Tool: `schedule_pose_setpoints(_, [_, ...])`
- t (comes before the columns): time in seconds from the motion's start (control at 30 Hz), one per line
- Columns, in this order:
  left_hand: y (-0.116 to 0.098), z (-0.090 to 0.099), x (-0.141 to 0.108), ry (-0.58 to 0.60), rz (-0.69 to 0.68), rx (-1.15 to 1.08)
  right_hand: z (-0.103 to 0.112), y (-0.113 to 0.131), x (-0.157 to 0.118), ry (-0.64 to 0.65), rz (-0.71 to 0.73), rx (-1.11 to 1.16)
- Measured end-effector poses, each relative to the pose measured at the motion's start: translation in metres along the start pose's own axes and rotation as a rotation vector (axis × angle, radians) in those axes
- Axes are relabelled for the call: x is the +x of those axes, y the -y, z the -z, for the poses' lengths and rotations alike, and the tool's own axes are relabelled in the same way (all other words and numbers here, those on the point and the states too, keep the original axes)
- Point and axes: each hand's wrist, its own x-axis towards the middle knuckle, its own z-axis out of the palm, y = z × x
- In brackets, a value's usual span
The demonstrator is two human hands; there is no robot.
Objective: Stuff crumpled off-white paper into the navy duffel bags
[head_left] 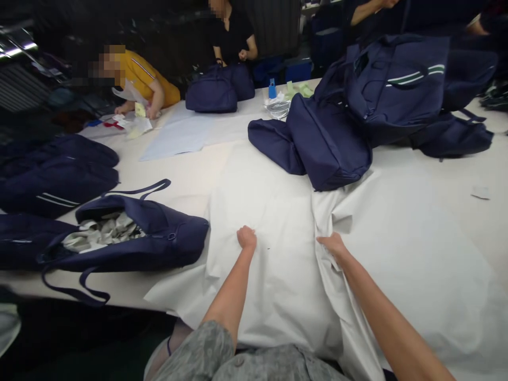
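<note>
A large white sheet (278, 296) of smooth, creased material lies over the table in front of me and hangs past its near edge. My left hand (246, 237) is closed in a fist on the sheet, with a small pucker of material at the fingers. To the right, my right hand (332, 243) grips a raised fold that runs down toward my body. Just beyond that fold, a navy bag (323, 140) rests on the sheet's far part. Left of my left hand lies an open navy bag (170, 238) with crumpled pale stuffing (107, 233) showing inside.
More navy bags are heaped at the right back (397, 90) and the left (59, 169). Across the table, a person in yellow (138, 79) handles papers, and a person in black (234, 37) stands behind a navy duffel bag (212, 92). A blue clip-like object (272, 89) stands near green scraps (297, 89).
</note>
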Motion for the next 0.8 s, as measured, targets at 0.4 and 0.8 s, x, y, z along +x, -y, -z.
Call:
schedule_pose_setpoints(0.4, [0.031,0.046,0.031,-0.288,0.059,0.031,0.037,-0.012,0.022,-0.070,0.051,-0.306])
schedule_pose_setpoints(0.8, [0.084,0.060,0.084,-0.194,0.005,-0.019,-0.146,0.048,0.014,0.020,0.175,-0.279])
